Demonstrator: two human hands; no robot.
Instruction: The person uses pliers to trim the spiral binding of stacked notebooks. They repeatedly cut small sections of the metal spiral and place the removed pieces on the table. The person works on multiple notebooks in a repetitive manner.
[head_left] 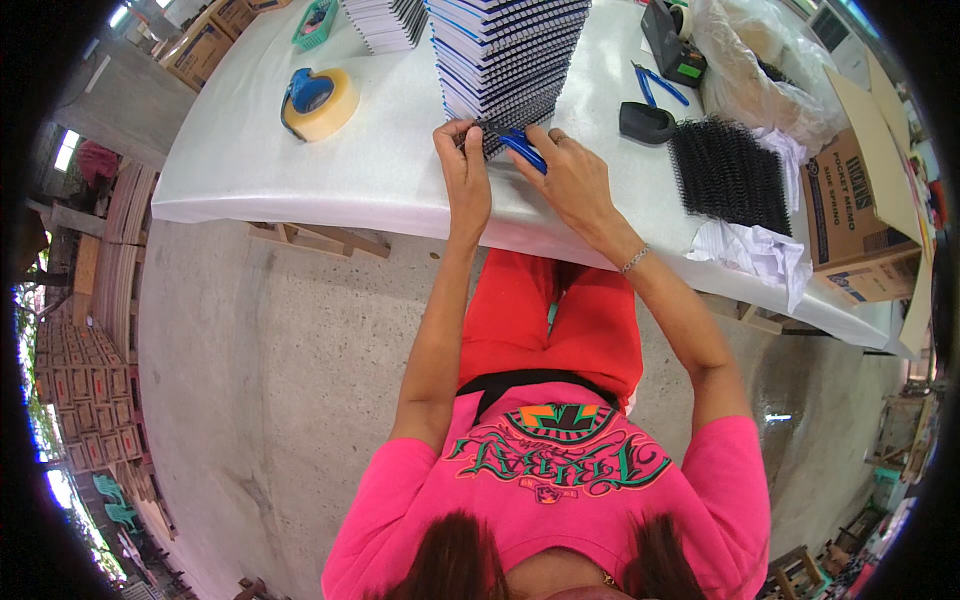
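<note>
A tall stack of spiral notebooks [510,60] stands at the table's near edge, its black coil bindings toward the right. My left hand [464,175] is closed at the stack's lower near corner, thumb and fingers pinching a notebook end. My right hand [575,180] grips pliers with blue handles [522,148]. Their dark jaws point left and meet the corner beside my left fingertips. What lies between the jaws is too small to tell.
A blue tape dispenser with a yellowish roll [335,104] lies left. Another notebook pile [385,22] and a green basket [315,24] stand farther back. Rightward are blue-handled pliers [660,84], a black holder [647,123], black plastic coils [733,175], crumpled paper [750,252] and an open carton [860,215].
</note>
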